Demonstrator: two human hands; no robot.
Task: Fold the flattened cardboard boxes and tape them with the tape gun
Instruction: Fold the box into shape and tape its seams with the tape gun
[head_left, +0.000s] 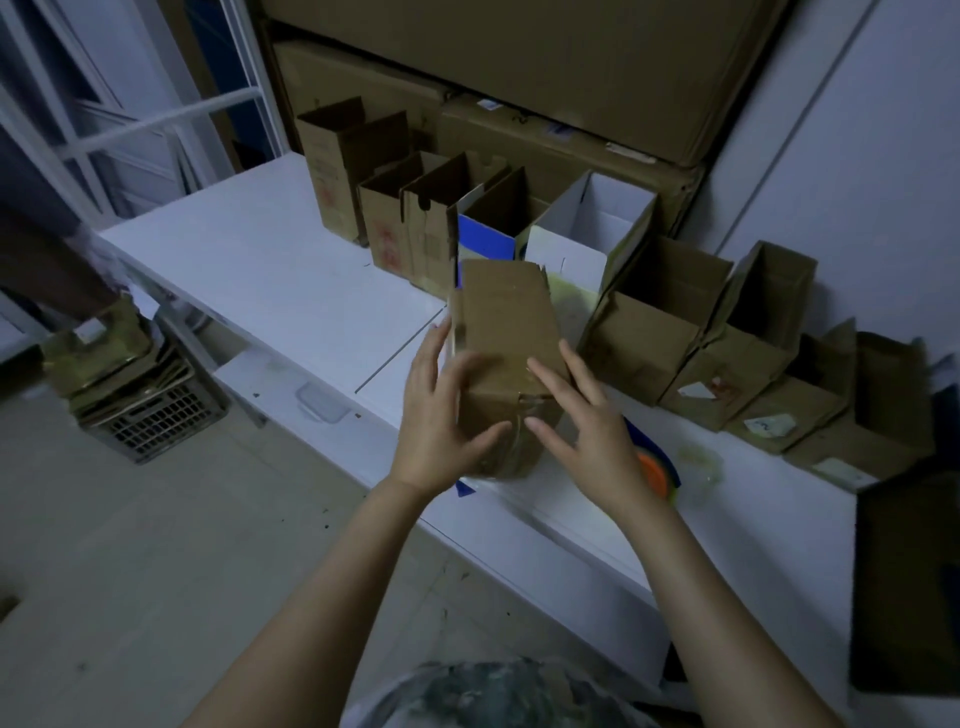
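In the head view, a brown box is held at the centre of the frame, over the white table, with its near end turned toward the person. It is pressed between both hands rather than clutched. The left hand is laid along its left side with the fingers straight and the thumb across the near end. The right hand is spread over the right edge, its thumb set beside a shiny strip of tape. The tape is probably being smoothed down over the closed flaps, which would explain the flat fingers.

A tape gun, orange and blue, is left on the table just behind the right hand, within easy reach. Finished boxes are lined up open-topped along the back, from upper centre to right. Flattened cardboard is stacked on a crate at the left, on the floor.
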